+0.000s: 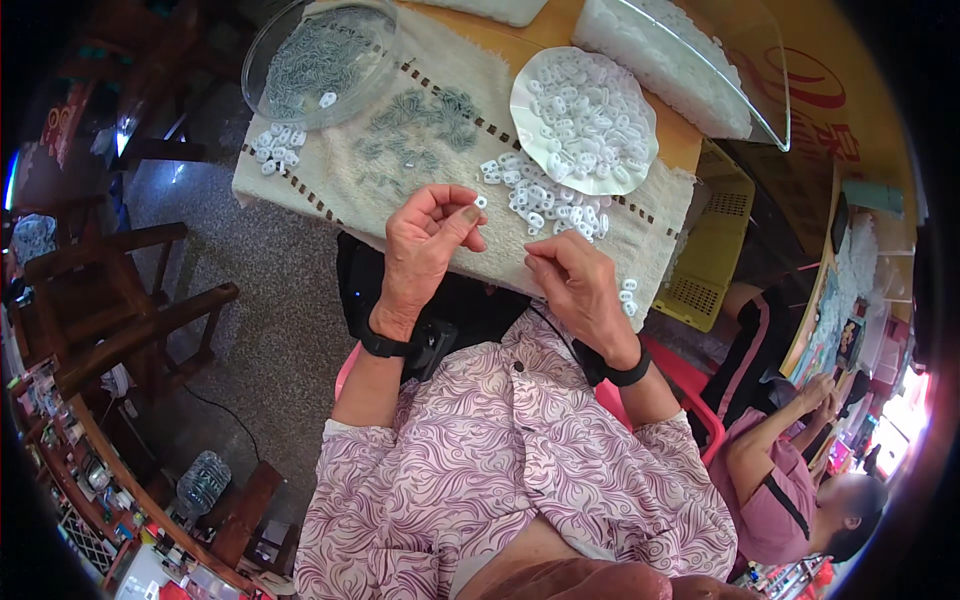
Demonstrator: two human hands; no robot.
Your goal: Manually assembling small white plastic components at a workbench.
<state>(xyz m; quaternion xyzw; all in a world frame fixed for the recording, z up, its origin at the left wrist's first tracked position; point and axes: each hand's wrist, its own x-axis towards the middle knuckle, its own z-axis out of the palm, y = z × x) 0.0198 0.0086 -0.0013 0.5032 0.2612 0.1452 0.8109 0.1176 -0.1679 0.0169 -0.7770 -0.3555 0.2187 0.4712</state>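
The left grip (425,238) is closed between thumb and forefinger on a small white plastic piece (481,202), which pokes out at the fingertips on the side toward the right grip (582,285). That right grip, near but apart from the piece, has its thumb and forefinger drawn together; whether anything thin sits between them cannot be told.

Both grips are above the near edge of a beige cloth (480,65) spread over the desk (680,143). Just beyond the held piece and to its right is a loose heap of white two-hole pieces (550,197), with a scalloped white plate (519,105) of more behind it. Beyond the left grip lie scattered small grey pieces (430,120); farther left are a cluster of white pieces (278,150) and a clear round bowl (388,75) of grey ones. A short row of white pieces (628,297) lies just right of the right grip.
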